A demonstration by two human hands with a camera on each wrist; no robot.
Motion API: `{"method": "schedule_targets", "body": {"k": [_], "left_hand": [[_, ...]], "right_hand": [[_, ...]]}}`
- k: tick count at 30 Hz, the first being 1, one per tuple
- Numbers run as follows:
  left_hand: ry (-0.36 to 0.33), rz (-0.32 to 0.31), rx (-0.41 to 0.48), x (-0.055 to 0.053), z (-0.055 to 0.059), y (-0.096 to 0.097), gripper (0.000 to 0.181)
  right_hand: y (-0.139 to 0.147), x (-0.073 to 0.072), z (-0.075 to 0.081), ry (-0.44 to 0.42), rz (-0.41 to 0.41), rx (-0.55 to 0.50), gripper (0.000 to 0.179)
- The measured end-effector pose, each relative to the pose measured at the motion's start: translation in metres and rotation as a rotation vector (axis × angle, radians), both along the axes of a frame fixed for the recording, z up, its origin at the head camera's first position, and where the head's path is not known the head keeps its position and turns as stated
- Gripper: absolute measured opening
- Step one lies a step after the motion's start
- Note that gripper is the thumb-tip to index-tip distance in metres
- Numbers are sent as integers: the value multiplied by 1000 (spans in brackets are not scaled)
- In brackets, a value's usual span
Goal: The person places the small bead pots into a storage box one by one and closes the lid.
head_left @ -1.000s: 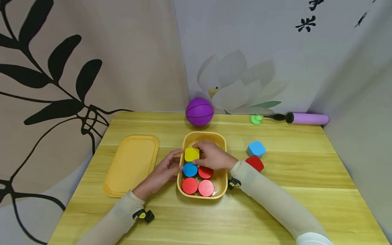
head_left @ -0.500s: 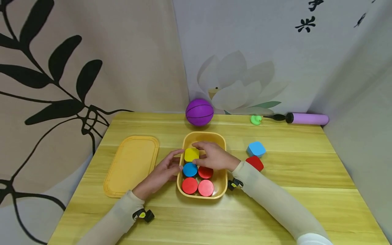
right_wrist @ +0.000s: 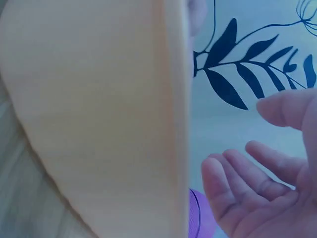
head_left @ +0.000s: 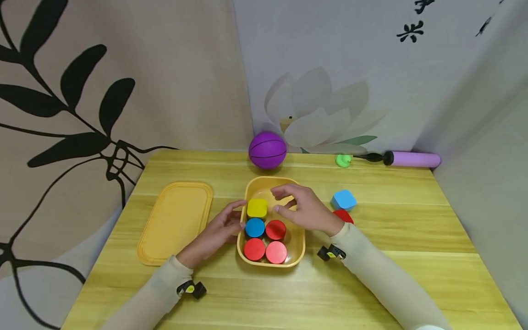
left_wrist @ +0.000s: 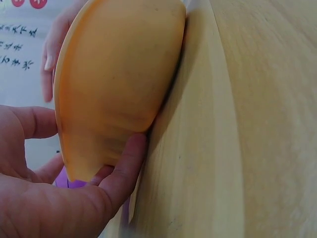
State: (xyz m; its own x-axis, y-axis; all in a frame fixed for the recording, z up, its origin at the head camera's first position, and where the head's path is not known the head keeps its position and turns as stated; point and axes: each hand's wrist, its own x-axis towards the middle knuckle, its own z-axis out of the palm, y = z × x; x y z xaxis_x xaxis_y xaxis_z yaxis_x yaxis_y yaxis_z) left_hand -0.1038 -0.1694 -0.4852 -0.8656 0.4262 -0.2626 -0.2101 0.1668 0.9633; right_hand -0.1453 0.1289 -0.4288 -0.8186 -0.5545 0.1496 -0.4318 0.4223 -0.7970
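Observation:
My left hand rests against the left side of a yellow-orange plastic box. In the left wrist view, one fingertip meets the box's rim and another digit lies against its outer wall. My right hand hovers over the box's right rim, fingers spread apart and holding nothing. Inside the box, a yellow rounded-square block sits at the left, behind a blue round block. A red round block lies beside the blue one, with two more red round blocks in front.
A matching lid lies left of the box. To the right are a blue block and a red block, partly behind my right wrist. Along the back stand a purple ball, a green toy duck and a purple pump.
My right hand has let go of the yellow block and moved up and to the right. The yellow block stays in the box. My left hand keeps its place.

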Motion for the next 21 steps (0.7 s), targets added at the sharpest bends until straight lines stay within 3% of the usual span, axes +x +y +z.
{"method": "schedule_targets", "body": {"k": [8, 15, 21], "left_hand": [[10, 1, 13, 2, 2, 0, 61], [4, 1, 15, 2, 2, 0, 61], [-13, 7, 8, 1, 2, -1, 60]], "right_hand": [[25, 9, 9, 36, -82, -63, 35], [52, 16, 1, 43, -125, -113, 34], [79, 22, -5, 55, -191, -75, 30]]}}
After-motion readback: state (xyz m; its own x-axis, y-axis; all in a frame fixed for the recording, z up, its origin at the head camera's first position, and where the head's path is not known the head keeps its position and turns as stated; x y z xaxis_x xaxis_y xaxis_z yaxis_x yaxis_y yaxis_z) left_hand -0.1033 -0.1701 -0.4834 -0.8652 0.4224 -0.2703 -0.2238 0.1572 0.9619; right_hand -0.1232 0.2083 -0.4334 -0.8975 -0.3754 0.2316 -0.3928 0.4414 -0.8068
